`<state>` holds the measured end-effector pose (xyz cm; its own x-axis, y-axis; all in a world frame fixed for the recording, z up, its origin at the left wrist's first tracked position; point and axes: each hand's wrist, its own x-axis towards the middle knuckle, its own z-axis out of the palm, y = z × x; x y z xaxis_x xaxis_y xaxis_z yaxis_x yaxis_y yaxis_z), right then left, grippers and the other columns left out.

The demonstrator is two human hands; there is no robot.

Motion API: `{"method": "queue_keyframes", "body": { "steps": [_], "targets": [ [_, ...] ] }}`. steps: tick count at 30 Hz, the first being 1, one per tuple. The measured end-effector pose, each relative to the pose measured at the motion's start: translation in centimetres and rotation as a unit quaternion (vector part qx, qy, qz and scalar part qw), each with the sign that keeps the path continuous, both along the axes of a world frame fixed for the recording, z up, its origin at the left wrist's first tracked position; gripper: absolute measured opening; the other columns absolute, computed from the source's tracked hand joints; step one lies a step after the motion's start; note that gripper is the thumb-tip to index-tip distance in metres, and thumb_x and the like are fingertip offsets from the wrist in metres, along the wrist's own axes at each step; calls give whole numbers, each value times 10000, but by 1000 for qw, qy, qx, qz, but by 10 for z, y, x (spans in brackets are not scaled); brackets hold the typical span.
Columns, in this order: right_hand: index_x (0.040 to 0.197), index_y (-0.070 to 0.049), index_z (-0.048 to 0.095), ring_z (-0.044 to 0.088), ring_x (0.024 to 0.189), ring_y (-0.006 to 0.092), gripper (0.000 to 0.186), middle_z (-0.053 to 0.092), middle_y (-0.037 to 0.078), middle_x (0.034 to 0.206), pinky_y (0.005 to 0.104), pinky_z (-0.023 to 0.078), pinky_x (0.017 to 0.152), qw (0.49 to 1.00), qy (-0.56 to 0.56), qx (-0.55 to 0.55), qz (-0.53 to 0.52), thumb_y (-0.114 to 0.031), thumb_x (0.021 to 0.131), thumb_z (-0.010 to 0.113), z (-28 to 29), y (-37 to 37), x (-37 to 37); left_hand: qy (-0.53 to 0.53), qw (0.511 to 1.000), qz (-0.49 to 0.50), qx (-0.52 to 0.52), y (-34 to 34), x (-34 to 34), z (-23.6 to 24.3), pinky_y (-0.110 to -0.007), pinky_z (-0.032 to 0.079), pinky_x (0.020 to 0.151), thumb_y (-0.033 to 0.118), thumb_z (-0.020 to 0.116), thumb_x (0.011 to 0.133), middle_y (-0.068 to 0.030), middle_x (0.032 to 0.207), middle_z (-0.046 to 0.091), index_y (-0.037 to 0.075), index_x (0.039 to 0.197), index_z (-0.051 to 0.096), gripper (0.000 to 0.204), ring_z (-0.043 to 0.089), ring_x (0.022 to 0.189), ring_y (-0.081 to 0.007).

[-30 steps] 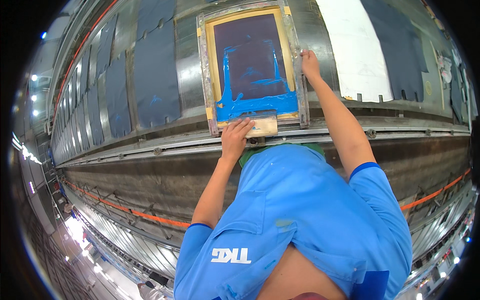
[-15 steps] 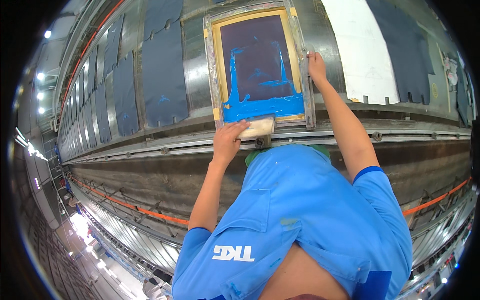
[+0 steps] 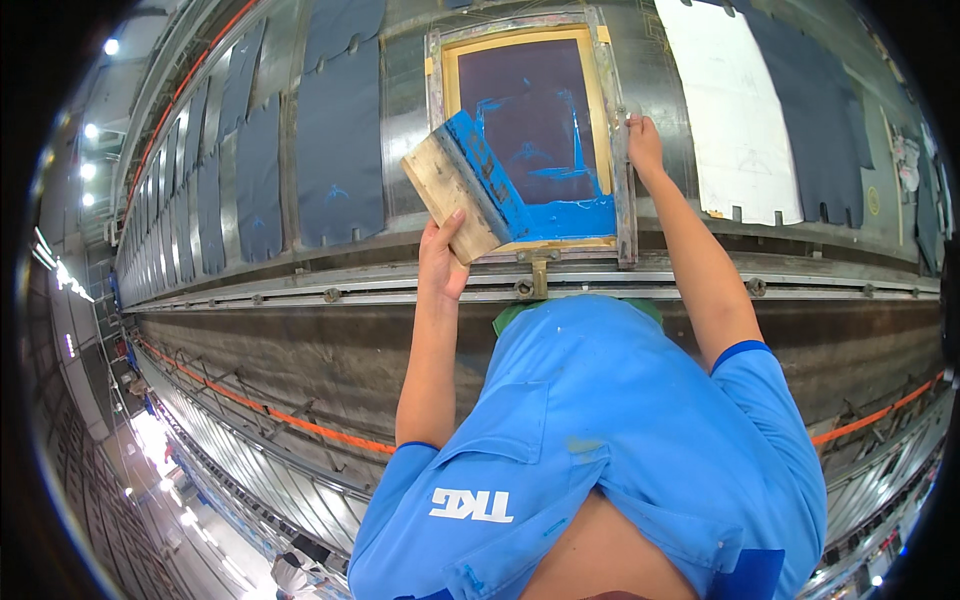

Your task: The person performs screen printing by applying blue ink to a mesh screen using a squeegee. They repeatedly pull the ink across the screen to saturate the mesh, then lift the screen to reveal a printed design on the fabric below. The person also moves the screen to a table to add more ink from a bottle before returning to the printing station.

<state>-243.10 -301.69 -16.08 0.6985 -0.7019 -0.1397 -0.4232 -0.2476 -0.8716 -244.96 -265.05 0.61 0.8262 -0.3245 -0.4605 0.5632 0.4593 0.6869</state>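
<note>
My left hand (image 3: 443, 258) is closed on the wooden grip of a wide squeegee (image 3: 450, 192), its blade coated in blue ink. The squeegee is held tilted over the near left corner of a screen printing frame (image 3: 621, 180), hiding that corner. Inside the frame, yellowish tape borders a dark mesh (image 3: 520, 75), with a pool of blue ink (image 3: 575, 218) along its near end and thin blue streaks further up. My right hand (image 3: 645, 146) grips the frame's right side, fingers closed around its outer edge.
Dark fabric pieces (image 3: 340, 150) lie on the long metal table to the left, some with small blue prints. A white piece (image 3: 730, 110) and another dark piece (image 3: 805, 120) lie at the right. A metal rail (image 3: 400, 293) runs along the table's near edge.
My left hand has raised and turned the squeegee from the frame's near end toward the left, so its inked blade now shows. The right hand stays on the frame's side.
</note>
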Motion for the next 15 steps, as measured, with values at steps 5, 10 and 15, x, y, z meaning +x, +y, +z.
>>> {"method": "queue_keyframes", "body": {
  "steps": [5, 10, 15],
  "targets": [
    [1014, -23, 640, 636, 1004, 414, 411, 691, 219, 1016, 465, 473, 877, 1000, 12, 12, -8, -379, 1019, 435, -3, -3, 0, -7, 999, -17, -27, -20, -9, 31, -459, 455, 1065, 158, 596, 974, -135, 1362, 546, 17, 1429, 387, 521, 554, 1241, -284],
    [1007, -18, 636, 637, 1000, 413, 412, 694, 212, 1016, 465, 473, 874, 1000, 8, 10, -4, -378, 1019, 438, -4, -3, 0, 22, 995, -11, -101, -29, -13, 65, -420, 513, 1024, 85, 628, 950, -102, 1302, 586, 56, 1391, 434, 483, 591, 1196, -231],
    [1012, -16, 636, 638, 1000, 413, 413, 696, 208, 1020, 469, 472, 872, 1000, 7, 0, -2, -376, 1021, 433, -2, -1, 0, 24, 988, -14, -153, -32, -17, 81, -428, 528, 1018, 72, 600, 962, -118, 1292, 596, 45, 1374, 442, 442, 604, 1191, -241]
  ]
}}
